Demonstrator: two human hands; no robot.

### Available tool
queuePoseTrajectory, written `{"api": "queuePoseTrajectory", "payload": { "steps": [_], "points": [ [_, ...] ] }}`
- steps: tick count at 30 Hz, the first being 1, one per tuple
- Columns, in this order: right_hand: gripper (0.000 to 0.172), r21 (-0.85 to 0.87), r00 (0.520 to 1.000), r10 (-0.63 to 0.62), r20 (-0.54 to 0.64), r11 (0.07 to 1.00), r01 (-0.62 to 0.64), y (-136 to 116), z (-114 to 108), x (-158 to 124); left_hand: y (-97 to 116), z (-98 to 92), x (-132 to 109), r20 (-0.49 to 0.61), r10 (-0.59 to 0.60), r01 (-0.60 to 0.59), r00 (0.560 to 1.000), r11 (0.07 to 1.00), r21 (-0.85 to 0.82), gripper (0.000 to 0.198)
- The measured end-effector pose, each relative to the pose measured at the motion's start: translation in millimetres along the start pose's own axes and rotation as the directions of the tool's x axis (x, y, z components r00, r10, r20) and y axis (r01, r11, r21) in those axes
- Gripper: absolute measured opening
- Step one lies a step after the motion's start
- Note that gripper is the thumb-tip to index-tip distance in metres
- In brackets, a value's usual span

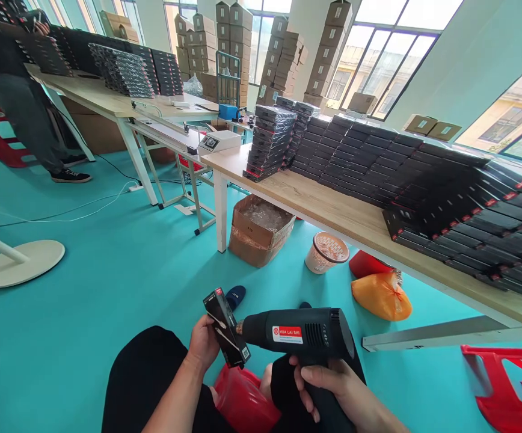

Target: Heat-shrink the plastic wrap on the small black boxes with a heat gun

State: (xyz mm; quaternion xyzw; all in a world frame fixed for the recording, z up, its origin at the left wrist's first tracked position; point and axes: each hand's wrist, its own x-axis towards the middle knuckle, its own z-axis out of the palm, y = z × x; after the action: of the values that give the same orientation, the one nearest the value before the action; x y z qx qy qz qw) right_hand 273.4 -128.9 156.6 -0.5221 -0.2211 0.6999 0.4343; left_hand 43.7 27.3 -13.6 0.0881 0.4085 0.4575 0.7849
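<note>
My left hand (204, 343) grips a slim black box (227, 328) by its left edge, and its printed front shows a white cable picture. Wrapped round the handle of a black heat gun (297, 332) is my right hand (324, 385). The gun has a red and white label, and its nozzle points left at the box's right side, touching it or very close. My fingers on the far side of the box are hidden. Beneath both hands, between my knees, is a red plastic stool (246, 400).
Stacked black boxes (355, 157) line the wooden table (315, 187) at right. Below stand an open carton (261, 231), a waste basket (327, 252) and an orange bag (381, 296). A red stool (509, 385) lies at lower right. Someone (17, 102) stands at the far left table.
</note>
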Motion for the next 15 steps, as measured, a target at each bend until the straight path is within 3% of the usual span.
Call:
{"api": "queuePoseTrajectory", "payload": {
  "steps": [15],
  "points": [
    [0.032,-0.141,0.997,-0.072,0.022,0.987,0.074,-58,0,42,-13,4.2,-5,0.030,-0.106,0.103,0.994,0.990,0.098,0.016]
  ]
}}
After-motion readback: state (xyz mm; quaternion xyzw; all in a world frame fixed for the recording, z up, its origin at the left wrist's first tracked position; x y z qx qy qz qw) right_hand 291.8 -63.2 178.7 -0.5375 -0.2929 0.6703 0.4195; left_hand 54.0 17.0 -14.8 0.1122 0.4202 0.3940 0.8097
